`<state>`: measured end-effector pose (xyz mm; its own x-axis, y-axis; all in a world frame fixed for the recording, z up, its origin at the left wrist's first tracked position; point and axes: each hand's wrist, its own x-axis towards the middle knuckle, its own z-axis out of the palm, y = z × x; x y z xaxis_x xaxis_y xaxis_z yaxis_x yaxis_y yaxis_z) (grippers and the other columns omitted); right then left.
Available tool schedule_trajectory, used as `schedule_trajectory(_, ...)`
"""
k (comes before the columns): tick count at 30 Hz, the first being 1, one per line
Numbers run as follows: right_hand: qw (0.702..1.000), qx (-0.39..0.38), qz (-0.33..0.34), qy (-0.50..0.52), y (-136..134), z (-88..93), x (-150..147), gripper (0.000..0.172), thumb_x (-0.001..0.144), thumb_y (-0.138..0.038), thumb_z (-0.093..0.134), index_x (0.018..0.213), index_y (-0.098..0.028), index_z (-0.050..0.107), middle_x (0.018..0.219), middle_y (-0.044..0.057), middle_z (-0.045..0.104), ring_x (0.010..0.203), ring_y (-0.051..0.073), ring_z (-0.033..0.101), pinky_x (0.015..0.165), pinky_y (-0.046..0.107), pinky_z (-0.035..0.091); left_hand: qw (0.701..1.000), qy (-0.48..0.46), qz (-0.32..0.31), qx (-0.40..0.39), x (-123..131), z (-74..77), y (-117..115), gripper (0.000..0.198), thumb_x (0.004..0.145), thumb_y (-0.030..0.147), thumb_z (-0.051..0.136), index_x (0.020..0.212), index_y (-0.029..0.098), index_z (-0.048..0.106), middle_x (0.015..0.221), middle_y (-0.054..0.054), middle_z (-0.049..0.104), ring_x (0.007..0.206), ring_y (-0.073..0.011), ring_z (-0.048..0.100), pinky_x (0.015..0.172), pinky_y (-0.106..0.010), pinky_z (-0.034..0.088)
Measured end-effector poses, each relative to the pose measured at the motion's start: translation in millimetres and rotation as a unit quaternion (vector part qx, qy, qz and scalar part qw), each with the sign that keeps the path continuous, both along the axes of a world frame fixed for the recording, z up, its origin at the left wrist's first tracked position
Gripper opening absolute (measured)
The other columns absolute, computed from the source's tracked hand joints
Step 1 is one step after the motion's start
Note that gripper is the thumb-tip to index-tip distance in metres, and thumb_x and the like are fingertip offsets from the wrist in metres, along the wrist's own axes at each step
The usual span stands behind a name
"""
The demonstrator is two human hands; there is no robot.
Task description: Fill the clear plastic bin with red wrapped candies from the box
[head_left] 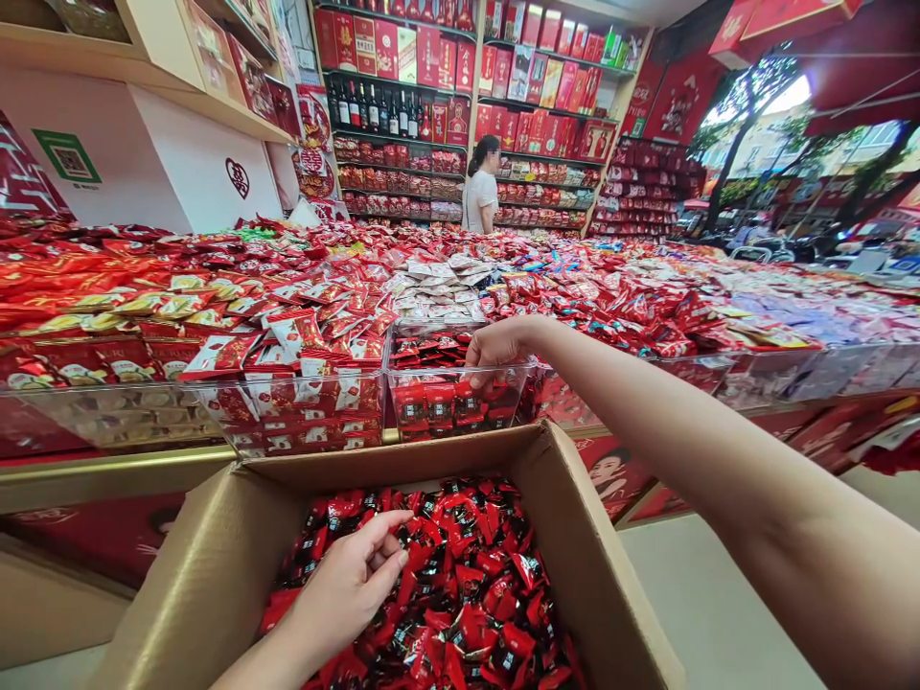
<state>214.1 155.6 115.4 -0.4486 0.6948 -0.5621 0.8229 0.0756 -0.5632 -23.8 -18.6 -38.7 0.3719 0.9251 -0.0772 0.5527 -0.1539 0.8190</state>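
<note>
Our left hand (357, 580) is low in view, at 6 o'clock, palm down inside an open cardboard box (388, 465). The fingers are curled and rest on a heap of red-and-black wrapped candies (478, 599) that fills the box floor. The thumb lies alongside the forefinger. We cannot tell whether any candy is pinched under the fingers.

Our right hand (495, 350) is at 12 o'clock from the box, arm stretched in from 4 o'clock. It sits over the rim of a clear bin (431, 379) on the display counter (107, 470). Knuckles face us and the fingers bend down into the bin and touch its contents. The palm is hidden, so we cannot say whether the hand clasps anything.

The bin holds the same red-and-black candies as the box, partly filled, seen through its front wall. The box's back flap stands just below the bin.

At 9 o'clock of this bin is a second clear bin (309, 407) with red-and-white packets. Beyond, toward 12 o'clock, is a mound of pale packets (438, 283) amid wide spreads of red sweets across the counter.

Far back at 12 o'clock a person in a white top (480, 196) stands facing shelves (431, 57) of red gift boxes. A row of dark bottles (374, 110) stands at 11 o'clock. Pale floor (690, 594) shows at 4 o'clock beside the box.
</note>
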Motion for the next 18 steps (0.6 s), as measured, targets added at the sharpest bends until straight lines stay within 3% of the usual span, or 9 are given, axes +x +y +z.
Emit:
schedule_trajectory(7,0.999,-0.038,0.02,-0.021,5.1,-1.2,-1.2,0.045,0.044,-0.034,0.076,0.081,-0.011,0.064,0.059,0.0,0.063,0.061,0.012,0.059,0.055,0.021,0.046,0.999,0.038,-0.019,-0.007,0.3,-2.0,2.1,0.031,0.08,0.03,0.04,0.109,0.021,0.047,0.067,0.003,0.052,0.059,-0.0132,0.045,0.056,-0.024,0.036)
schedule_trajectory(18,0.999,-0.037,0.014,0.0,2.7,-3.3,1.4,0.041,0.051,-0.036,0.073,0.083,-0.012,0.062,0.062,0.0,0.063,0.059,0.011,0.059,0.055,0.021,0.045,0.998,0.059,-0.029,-0.009,-0.7,-3.3,4.1,0.034,0.079,0.03,0.04,0.11,0.018,0.048,0.066,0.002,0.053,0.059,-0.0137,0.047,0.057,-0.023,0.036)
